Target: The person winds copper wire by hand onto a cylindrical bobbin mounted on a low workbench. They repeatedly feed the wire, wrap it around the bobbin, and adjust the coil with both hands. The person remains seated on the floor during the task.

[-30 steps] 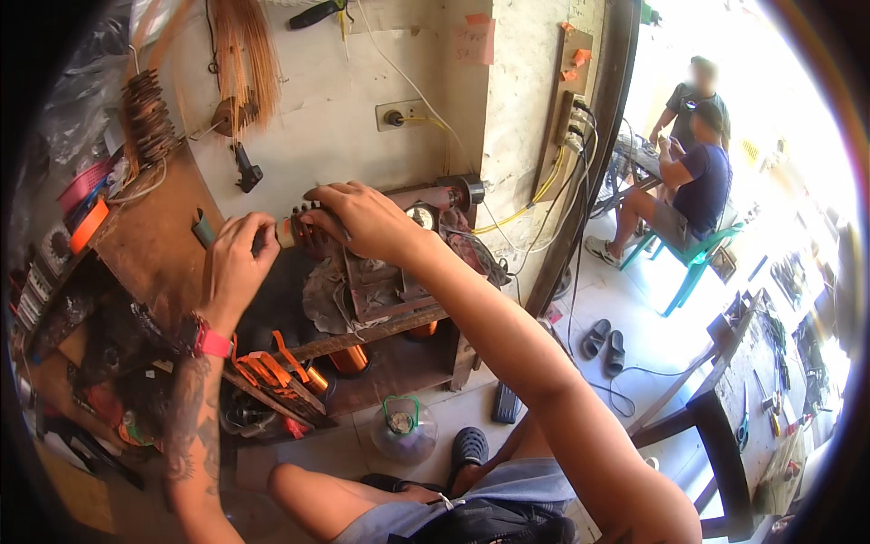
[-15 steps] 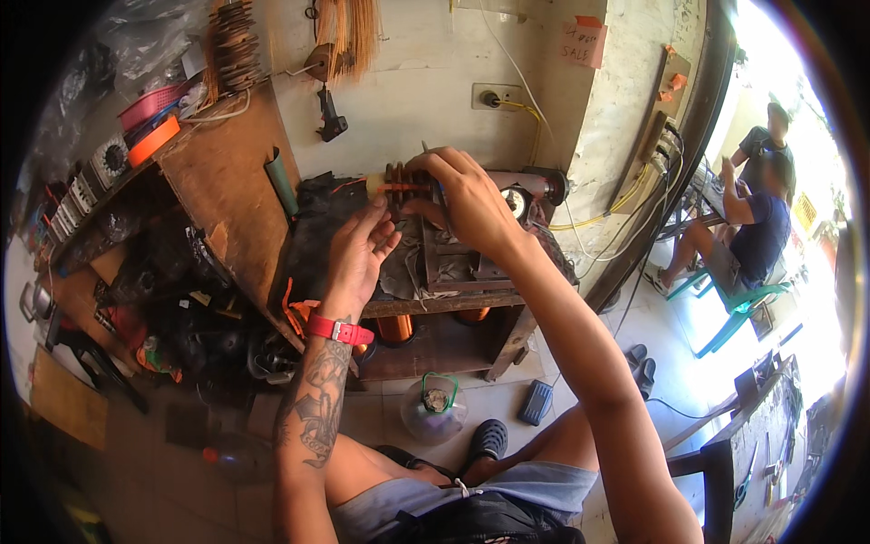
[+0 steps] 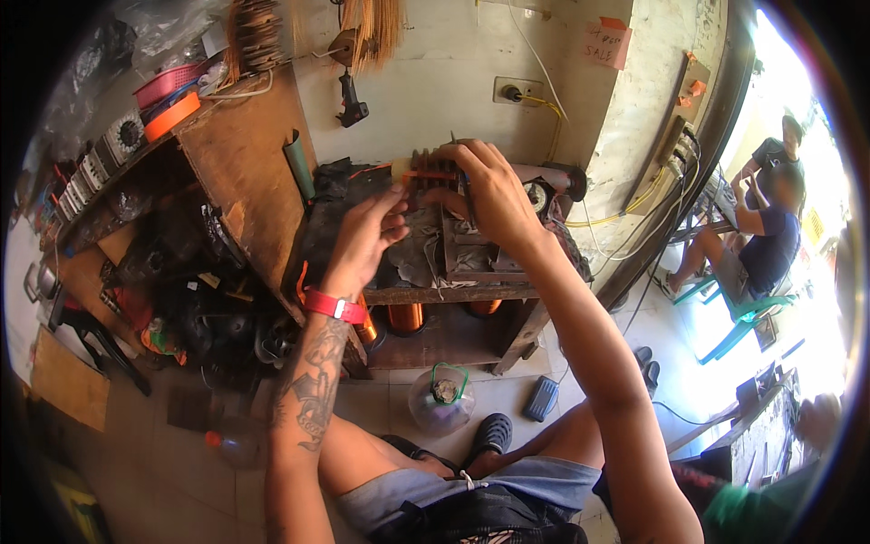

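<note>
A brown ridged winding former (image 3: 430, 167), like a row of stacked discs, sits at the back of the dark workbench (image 3: 353, 238) against the wall. My right hand (image 3: 497, 192) is wrapped over its right end, with the palm side hidden. Just below and left of the former is my left hand (image 3: 367, 238), palm partly turned up, fingers loosely bent and apart. Its fingertips come close to the former; whether a fine wire runs through them I cannot make out. A red band (image 3: 333, 306) circles my left wrist. Right of my right hand lies a grey cylindrical motor (image 3: 555, 179).
Copper wire spools (image 3: 405, 316) stand on the shelf below. On the floor are a round clear jug (image 3: 441, 399) and a blue-grey foot pedal (image 3: 541, 399). A wooden cabinet (image 3: 240, 150) rises at left. Two people (image 3: 770, 218) sit outside; a green sleeve (image 3: 757, 508) shows lower right.
The whole view has shifted slightly. My left hand has drawn a little away from the former, while my right hand stays on it. A green sleeve has come in at lower right.
</note>
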`<state>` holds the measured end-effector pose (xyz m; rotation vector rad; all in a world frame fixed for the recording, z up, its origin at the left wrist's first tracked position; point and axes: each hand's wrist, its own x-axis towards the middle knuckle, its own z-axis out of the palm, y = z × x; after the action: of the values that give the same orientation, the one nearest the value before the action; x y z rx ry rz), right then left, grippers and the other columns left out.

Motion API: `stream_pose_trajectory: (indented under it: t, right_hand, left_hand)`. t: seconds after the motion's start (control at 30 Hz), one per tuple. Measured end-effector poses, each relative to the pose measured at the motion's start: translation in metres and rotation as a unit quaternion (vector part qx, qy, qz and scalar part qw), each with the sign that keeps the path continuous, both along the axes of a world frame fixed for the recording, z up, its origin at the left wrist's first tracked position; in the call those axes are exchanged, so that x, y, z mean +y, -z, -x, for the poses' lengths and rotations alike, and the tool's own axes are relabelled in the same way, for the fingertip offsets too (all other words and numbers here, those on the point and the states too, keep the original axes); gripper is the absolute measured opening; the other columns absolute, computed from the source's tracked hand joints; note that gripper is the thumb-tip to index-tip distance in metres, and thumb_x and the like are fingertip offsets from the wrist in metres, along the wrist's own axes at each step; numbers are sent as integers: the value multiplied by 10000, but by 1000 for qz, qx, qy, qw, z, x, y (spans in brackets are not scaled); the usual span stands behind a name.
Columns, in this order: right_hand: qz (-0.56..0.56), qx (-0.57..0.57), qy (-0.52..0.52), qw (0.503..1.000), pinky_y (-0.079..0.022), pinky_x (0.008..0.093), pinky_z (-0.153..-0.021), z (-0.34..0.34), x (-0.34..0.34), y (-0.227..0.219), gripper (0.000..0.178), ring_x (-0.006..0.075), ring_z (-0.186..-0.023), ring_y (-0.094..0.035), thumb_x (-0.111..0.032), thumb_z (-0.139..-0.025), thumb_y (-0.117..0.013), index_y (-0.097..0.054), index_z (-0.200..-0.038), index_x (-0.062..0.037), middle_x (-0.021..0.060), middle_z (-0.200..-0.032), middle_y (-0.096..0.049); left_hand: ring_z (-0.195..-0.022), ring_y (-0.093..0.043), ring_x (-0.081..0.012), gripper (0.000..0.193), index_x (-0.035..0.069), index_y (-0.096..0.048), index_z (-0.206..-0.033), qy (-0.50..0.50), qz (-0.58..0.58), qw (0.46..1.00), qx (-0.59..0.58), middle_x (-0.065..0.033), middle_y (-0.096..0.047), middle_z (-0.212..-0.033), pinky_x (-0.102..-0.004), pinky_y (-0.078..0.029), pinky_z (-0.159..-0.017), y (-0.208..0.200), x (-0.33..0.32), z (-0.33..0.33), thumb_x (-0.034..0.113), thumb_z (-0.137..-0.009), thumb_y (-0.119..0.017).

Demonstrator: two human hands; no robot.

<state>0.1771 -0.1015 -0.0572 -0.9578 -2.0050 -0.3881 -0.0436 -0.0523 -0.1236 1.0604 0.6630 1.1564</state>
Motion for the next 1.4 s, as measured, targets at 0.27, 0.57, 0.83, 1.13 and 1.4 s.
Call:
stream_pose_trajectory:
  t: [0.27,0.57,0.83,1.13,1.4]
  right_hand:
    - [-29,-1,7,1000,-508,456,-937,2,-4,-1,466,359,-1059,-615,-262,-844,-845,-667,-1233,-77,116,-1133,-650]
    - [-114,-67,93,987,-447,398,-846,31,-4,10,350,262,-993,-577,-299,-845,-809,-668,-1111,-122,58,-1011,-608]
    - [-112,124,101,981,-450,447,-790,43,1,26,112,338,-878,-589,-145,-904,-746,-694,-955,-59,125,-889,-621]
    - [-52,140,115,982,-447,470,-811,28,0,29,137,369,-890,-593,-150,-920,-726,-703,-997,-39,152,-911,-638]
    - [-63,310,38,948,-484,324,-704,10,-68,-13,251,172,-766,-598,-180,-1124,-515,-684,-1203,-11,79,-855,-608]
  left_hand:
    - [-849,-613,-100,235,105,-725,-1072,-52,-14,995,-79,25,-650,-932,-293,-533,-833,2,-4,-21,243,-926,-847]
    - [-1098,-612,-233,220,110,-690,-1025,-299,-738,402,451,6,-648,-1069,-378,-548,-925,-68,-7,33,60,-828,-774]
    - [-1320,-581,-364,527,137,-542,-1317,-231,-646,648,332,-88,-615,-1376,-433,-531,-1064,-53,5,5,102,-865,-810]
    - [-1224,-646,-284,440,226,-664,-1279,-215,-665,603,384,-52,-624,-1370,-413,-554,-1023,-30,21,6,160,-873,-822]
    - [-1234,-655,-334,418,199,-677,-1313,-218,-637,612,415,-111,-638,-1393,-431,-568,-1016,-31,12,4,209,-916,-809]
